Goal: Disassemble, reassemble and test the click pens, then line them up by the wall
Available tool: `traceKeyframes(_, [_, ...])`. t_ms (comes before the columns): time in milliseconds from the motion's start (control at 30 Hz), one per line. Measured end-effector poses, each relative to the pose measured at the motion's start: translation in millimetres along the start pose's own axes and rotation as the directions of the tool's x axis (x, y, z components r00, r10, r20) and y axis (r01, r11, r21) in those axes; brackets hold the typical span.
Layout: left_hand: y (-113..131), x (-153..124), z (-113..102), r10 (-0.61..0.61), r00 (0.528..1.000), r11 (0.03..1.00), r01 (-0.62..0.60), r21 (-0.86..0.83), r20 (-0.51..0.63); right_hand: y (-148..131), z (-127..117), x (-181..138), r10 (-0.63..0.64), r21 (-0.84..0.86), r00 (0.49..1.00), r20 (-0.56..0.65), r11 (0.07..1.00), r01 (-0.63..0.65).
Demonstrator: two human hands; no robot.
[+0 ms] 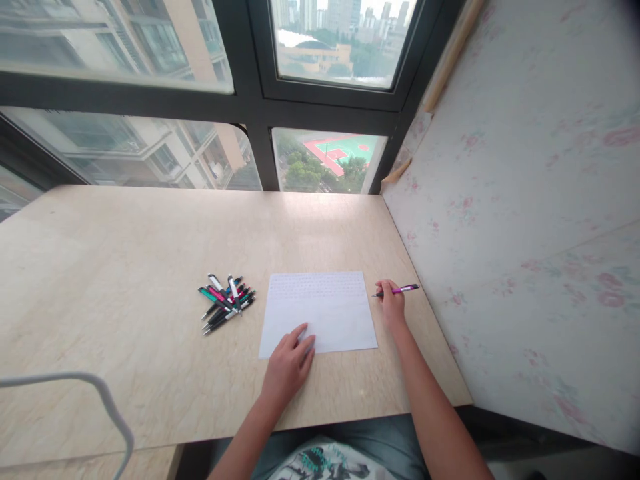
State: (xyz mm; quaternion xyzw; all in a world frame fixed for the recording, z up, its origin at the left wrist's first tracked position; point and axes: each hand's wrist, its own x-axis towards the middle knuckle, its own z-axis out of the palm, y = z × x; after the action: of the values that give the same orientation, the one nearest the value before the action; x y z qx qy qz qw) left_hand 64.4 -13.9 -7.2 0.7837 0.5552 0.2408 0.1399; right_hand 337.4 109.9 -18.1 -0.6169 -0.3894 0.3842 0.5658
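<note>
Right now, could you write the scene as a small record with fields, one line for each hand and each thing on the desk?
left hand: open, fingers resting on the lower left of the sheet of paper
right hand: holds a purple pen just right of the sheet
sheet of paper: white, flat on the desk, faint writing near its top
pile of pens: on the desk left of the sheet, apart from it
desk: beige, against a window, flowered wall at its right
white bar: curved, lower left of view
</note>
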Motion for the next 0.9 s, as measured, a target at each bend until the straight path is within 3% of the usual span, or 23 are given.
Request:
traceKeyframes(333, [2.1,-3.7,-2.0,0.004,1.000,1.000,-0.004,0.010,-0.023,-22.3,14.4,-67.3,0.190,0.039,0.970,0.152,0.979,-0.198])
traceKeyframes(767, [12.5,4.8,1.2,0.051,0.998,0.998,-0.049,-0.045,0.036,-43.6,32.0,-91.0,0.184,0.101,0.961,0.209,0.973,-0.208])
traceKeyframes(900, [18.0,-0.1,-1.0,-0.003,1.000,0.987,0.002,-0.163,-0.005,-45.7,37.5,-98.3,0.150,0.055,0.960,0.234,0.984,-0.167])
